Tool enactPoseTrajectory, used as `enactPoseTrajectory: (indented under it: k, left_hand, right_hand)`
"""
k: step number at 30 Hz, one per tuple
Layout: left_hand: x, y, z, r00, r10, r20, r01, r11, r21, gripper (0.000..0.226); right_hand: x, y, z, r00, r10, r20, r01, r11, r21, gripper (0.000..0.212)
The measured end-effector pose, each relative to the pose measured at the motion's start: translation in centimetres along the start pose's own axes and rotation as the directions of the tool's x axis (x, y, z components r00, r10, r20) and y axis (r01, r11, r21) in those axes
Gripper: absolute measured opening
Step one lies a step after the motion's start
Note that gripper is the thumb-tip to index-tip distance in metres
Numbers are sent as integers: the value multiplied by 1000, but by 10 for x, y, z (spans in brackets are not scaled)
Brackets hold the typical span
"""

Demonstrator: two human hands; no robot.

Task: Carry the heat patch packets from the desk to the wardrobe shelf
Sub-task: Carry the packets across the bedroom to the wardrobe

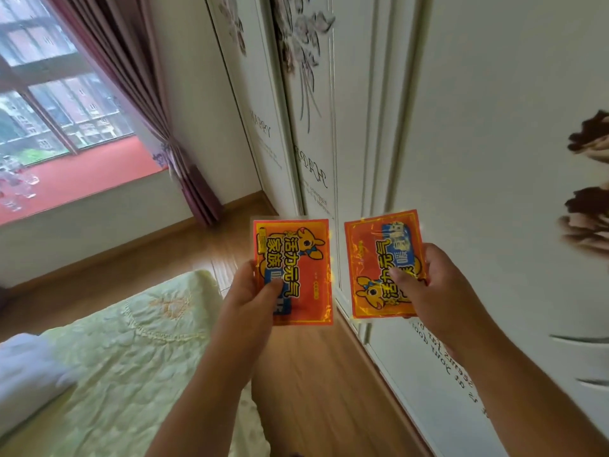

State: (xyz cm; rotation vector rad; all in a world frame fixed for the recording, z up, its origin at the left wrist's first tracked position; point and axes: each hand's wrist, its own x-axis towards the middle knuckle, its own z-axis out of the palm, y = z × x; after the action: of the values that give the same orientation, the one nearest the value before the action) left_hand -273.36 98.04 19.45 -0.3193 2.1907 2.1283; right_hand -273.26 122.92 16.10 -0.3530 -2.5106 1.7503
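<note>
beside the wardrobe (494,127), each hand's thumb hides packet print: left hand (245,300), right hand (428,288).

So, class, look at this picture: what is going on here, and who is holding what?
A person stands facing closed white wardrobe doors with a heat patch packet in each hand. The left hand pinches one orange packet, thumb across its front; the right hand grips a second packet, turned upside down. A bed with a pale green cover lies to the left. No shelf shows yet, so both packets remain undelivered.
</note>
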Motion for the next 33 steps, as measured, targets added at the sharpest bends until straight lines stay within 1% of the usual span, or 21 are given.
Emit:
enactPoseTrajectory:
  k: [3,6,11,14,17,22,26,28,29,33]
  left_hand:
    - [22,-3,18,998,-41,56,40,999,8,25]
    - [50,-7,36,986,-87,145,79,995,55,23]
    - [110,-4,69,939,-69,336,21,989,144,20]
    - [147,2,84,872,-76,484,-7,986,167,21]
    - [179,9,92,794,-86,602,-34,982,184,23]
    - [217,13,101,635,-106,765,-79,976,202,23]
    - [222,18,104,542,-119,832,-105,973,208,23]
    - [220,22,105,502,-127,856,-100,974,204,23]
    - [218,23,107,487,-126,864,-97,976,196,23]
    - [207,30,113,465,-127,876,-70,981,180,23]
  right_hand:
    - [14,3,-8,999,24,-43,-24,1000,7,17]
    - [21,11,-17,990,77,-114,-75,997,22,16]
    - [31,17,-22,941,182,-286,-171,983,62,12]
    - [35,12,-13,885,238,-400,-209,971,115,14]
    - [34,3,5,819,298,-491,-245,955,170,15]
    - [38,-11,38,692,359,-627,-250,933,259,14]
    - [33,-26,52,620,373,-690,-229,927,296,14]
    - [27,-34,54,596,373,-711,-204,927,315,16]
    - [25,-38,53,590,371,-717,-193,927,321,17]
    - [17,-54,46,582,359,-729,-154,930,334,19]
